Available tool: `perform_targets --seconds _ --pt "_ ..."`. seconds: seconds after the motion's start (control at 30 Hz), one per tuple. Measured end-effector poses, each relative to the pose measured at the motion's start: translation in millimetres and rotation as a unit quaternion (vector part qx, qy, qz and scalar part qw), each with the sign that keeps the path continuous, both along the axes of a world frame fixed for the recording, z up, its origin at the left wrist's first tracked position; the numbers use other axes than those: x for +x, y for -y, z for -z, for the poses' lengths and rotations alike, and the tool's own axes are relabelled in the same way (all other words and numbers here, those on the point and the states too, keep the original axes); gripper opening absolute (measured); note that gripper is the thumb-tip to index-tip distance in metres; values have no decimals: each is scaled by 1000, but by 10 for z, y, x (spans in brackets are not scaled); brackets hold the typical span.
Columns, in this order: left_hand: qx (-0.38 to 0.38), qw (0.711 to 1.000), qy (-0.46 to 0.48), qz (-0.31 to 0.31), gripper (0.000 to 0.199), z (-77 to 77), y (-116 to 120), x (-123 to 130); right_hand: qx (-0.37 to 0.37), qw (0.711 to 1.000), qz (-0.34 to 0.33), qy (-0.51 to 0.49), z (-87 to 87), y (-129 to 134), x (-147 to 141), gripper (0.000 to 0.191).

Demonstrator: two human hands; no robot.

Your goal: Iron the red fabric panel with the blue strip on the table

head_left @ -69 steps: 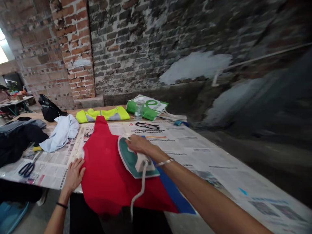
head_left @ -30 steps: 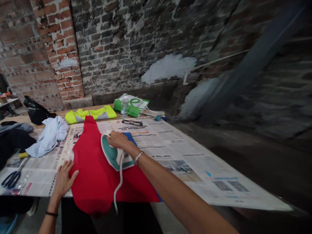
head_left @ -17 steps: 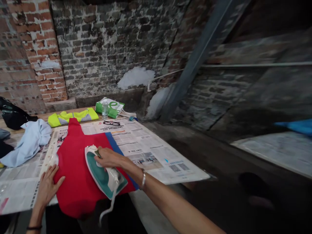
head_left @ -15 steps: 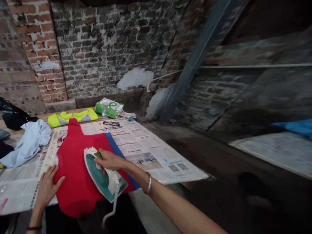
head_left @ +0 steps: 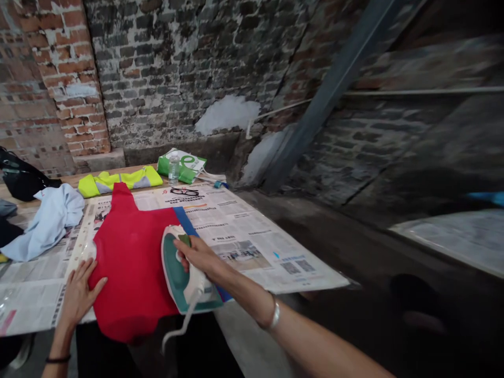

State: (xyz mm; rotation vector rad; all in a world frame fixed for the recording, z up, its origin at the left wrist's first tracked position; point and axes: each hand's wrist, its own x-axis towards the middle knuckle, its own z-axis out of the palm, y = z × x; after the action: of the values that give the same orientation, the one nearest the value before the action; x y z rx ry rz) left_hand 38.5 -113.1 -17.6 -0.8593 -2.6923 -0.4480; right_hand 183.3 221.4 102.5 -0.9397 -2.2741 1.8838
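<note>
A red cloth bag (head_left: 134, 257) with a blue edge strip lies flat on the newspaper-covered table, its lower part hanging over the front edge. My right hand (head_left: 197, 255) grips the handle of a white and teal steam iron (head_left: 175, 273), which rests on the right part of the red cloth near the blue strip. A white cord trails from the iron's heel toward me. My left hand (head_left: 81, 294) lies with fingers spread at the cloth's left edge, fingertips touching it.
Newspaper (head_left: 252, 236) covers the table. Along the back are a yellow reflective vest (head_left: 118, 181), a water bottle (head_left: 173, 170), a green and white bag (head_left: 189, 165) and eyeglasses (head_left: 184, 192). A light blue garment (head_left: 49, 220) and a black bag (head_left: 21, 176) lie at left.
The iron in my right hand has slid to the right across the red cloth, toward the blue strip. My left hand stays at the left edge. The view has shifted slightly.
</note>
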Motion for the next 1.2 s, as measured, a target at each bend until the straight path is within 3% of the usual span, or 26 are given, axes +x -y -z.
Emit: perform_targets --seconds 0.23,0.33,0.5,0.67,0.73,1.0,1.1,1.2 --pt "0 1000 29 -6 56 -38 -17 68 27 1000 -1 12 -174 -184 -1004 35" --pt "2 1000 22 -9 54 -37 -25 85 27 1000 -2 5 -198 -180 -1209 34" --pt "6 1000 21 -10 54 -16 -40 112 15 998 -56 8 -57 -160 -866 32" --pt "7 999 36 -14 53 -15 -63 162 -17 981 -194 -26 126 -154 -455 36" --pt "7 999 36 -18 53 -16 -64 176 -10 977 -212 -27 137 -151 -507 36" --pt "-4 999 46 -22 53 -43 -47 180 48 992 -116 4 -87 -105 -1311 42" --pt "-6 999 49 -21 53 -55 -48 179 44 992 -115 8 -113 -107 -1309 40" --pt "-2 998 53 -20 53 -51 -53 183 33 988 -149 11 -59 -121 -1016 37"
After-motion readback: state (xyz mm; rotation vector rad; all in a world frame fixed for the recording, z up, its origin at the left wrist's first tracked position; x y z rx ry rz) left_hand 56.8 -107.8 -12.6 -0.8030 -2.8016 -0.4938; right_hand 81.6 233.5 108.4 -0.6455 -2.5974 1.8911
